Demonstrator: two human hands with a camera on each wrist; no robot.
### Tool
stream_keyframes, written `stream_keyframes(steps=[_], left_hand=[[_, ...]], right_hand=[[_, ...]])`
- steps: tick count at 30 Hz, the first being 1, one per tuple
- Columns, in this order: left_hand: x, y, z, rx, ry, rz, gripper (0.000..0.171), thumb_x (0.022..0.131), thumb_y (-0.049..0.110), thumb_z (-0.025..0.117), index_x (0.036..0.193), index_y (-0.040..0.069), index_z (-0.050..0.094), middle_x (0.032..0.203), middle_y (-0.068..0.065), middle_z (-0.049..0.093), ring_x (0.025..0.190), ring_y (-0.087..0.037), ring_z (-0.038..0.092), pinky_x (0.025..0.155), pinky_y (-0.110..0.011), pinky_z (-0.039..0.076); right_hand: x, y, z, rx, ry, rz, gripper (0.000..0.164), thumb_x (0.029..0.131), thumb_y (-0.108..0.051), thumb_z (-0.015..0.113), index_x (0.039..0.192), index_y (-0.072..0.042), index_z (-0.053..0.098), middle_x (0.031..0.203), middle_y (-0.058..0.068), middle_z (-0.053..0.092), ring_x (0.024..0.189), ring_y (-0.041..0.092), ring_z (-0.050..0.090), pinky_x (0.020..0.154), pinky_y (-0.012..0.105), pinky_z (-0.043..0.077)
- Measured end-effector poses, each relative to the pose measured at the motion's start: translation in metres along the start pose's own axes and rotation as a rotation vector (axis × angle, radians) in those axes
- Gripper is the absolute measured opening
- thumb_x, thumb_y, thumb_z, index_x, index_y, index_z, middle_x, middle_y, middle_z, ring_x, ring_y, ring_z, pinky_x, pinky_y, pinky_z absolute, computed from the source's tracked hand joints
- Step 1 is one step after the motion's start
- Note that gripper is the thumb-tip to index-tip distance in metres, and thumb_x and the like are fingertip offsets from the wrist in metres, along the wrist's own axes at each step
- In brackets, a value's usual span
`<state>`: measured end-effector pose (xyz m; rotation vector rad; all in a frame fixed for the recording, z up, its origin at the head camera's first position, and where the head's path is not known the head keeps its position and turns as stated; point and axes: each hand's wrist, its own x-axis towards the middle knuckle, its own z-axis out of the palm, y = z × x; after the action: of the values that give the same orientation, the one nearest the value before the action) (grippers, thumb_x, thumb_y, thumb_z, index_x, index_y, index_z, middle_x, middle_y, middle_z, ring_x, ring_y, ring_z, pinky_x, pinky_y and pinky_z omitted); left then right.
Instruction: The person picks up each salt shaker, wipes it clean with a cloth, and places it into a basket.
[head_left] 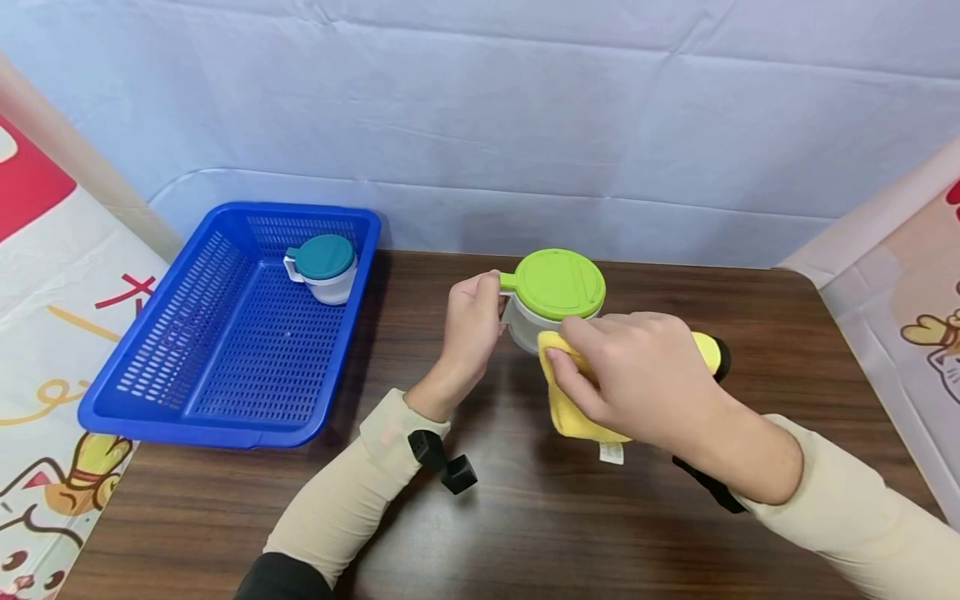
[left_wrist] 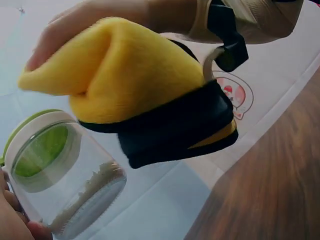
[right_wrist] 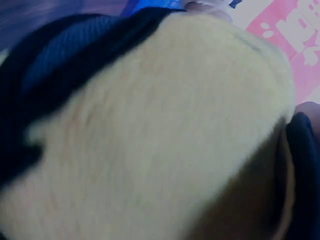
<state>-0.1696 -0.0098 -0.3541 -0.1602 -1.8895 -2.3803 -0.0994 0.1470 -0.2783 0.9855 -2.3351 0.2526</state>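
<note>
My left hand (head_left: 471,325) grips the handle of a clear seasoning jar (head_left: 525,327) with a bright green lid (head_left: 560,283). In the left wrist view the jar (left_wrist: 55,175) leans, and a pale layer shows near its base. My right hand (head_left: 641,379) pinches a folded yellow cloth (head_left: 573,408) with dark trim, close against the near side of the jar. A white tag hangs from the cloth's lower edge. Seen from the right wrist, the cloth (right_wrist: 165,110) fills most of the picture and hides the fingers.
A blue perforated basket (head_left: 333,392) stands on the left of the wooden table (head_left: 487,533). Inside, at its back right corner, sits a similar jar with a teal lid (head_left: 325,257). A pale cloth backdrop (head_left: 480,125) rises behind the table's far edge.
</note>
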Motion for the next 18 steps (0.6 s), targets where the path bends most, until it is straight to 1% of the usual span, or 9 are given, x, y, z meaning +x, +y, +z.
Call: stream_keyframes(steps=[4,10,12,15,18], left_hand=[[0.0,0.0,0.001,-0.016,-0.016,0.01,0.042,0.096,0.017,0.038,0.055,0.009,0.04,0.047,0.002,0.029,0.04,-0.013,0.028,0.041,-0.023,0.027],[-0.002,0.0,0.001,-0.034,-0.049,0.01,0.043,0.097,0.017,0.038,0.055,0.008,0.041,0.047,0.001,0.03,0.04,-0.015,0.027,0.042,-0.023,0.026],[-0.002,0.0,0.001,-0.031,-0.053,0.007,0.043,0.097,0.017,0.038,0.055,0.007,0.041,0.047,0.0,0.031,0.04,-0.014,0.028,0.042,-0.023,0.028],[-0.003,0.0,0.002,-0.031,-0.051,0.004,0.042,0.096,0.017,0.038,0.057,0.006,0.048,0.047,0.0,0.035,0.04,-0.012,0.032,0.043,-0.022,0.031],[-0.004,0.001,0.003,-0.045,-0.056,0.002,0.041,0.095,0.017,0.038,0.057,0.008,0.049,0.047,0.001,0.036,0.039,-0.011,0.034,0.042,-0.023,0.032]], right_hand=[[0.007,-0.009,0.0,-0.016,-0.023,0.039,0.036,0.094,-0.034,0.037,0.063,-0.016,0.038,0.048,-0.008,0.025,0.041,0.01,0.022,0.038,0.024,0.018],[0.018,-0.02,0.003,-0.081,-0.055,0.083,0.034,0.091,-0.028,0.043,0.061,-0.014,0.036,0.047,-0.007,0.023,0.04,0.011,0.021,0.036,0.026,0.018],[0.021,-0.024,0.005,-0.101,-0.046,0.101,0.035,0.089,-0.026,0.045,0.059,-0.013,0.034,0.046,-0.006,0.022,0.04,0.011,0.019,0.036,0.026,0.017],[0.024,-0.028,0.009,-0.144,-0.026,0.127,0.036,0.089,-0.024,0.045,0.057,-0.011,0.033,0.045,-0.005,0.021,0.038,0.012,0.019,0.035,0.026,0.016],[0.026,-0.03,0.013,-0.201,-0.017,0.149,0.038,0.088,-0.024,0.047,0.055,-0.01,0.034,0.044,-0.004,0.022,0.037,0.013,0.021,0.034,0.027,0.017]])
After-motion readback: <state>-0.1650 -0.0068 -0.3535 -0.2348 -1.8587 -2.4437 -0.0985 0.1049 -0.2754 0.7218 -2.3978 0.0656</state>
